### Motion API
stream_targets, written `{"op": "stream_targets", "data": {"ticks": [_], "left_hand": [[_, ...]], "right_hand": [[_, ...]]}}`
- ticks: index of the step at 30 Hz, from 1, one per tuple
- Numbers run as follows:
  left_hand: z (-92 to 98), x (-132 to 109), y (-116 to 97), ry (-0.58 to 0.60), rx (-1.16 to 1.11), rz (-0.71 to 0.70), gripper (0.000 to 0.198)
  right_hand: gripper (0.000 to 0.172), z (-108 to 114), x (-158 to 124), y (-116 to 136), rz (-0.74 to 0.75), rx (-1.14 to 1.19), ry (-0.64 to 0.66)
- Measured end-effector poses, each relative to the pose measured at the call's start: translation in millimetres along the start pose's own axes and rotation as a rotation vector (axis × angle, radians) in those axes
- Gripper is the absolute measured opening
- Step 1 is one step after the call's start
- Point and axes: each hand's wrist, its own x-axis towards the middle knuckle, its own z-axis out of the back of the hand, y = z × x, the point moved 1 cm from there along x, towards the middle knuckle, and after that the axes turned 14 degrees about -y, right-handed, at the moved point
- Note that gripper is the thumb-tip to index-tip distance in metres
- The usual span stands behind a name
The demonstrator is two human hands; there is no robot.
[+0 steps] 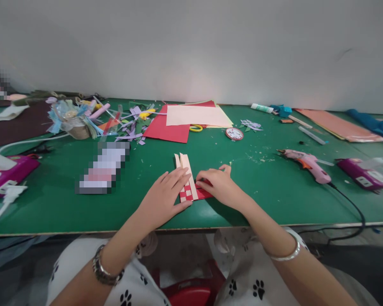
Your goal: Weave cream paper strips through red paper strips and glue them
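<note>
Left hand [166, 193] flat on woven paper [187, 193]; right hand [222, 185] curled.

Left hand [162, 193] on woven paper [187, 192], right hand [222, 187] at red strips [204, 194]

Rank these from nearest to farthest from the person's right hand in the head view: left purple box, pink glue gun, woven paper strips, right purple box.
From the right hand:
1. Woven paper strips, at its fingers
2. Pink glue gun, to its right
3. Right purple box, beyond the gun
4. Left purple box, far left
</note>
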Motion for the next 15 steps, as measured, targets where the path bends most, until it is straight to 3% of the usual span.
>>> {"op": "stream_targets", "data": {"ticks": [7, 15], "left_hand": [[-3.8, -0.8, 0.6, 0.186, 0.028, 0.03, 0.053], [-2.3, -0.1, -0.8, 0.208, 0.056, 0.017, 0.049]], "right_hand": [[0.022, -1.4, 0.9, 0.5, 0.023, -0.015, 0.011], [0.014, 1.8, -5.2, -5.3, -0.001, 0.025, -0.055]]}}
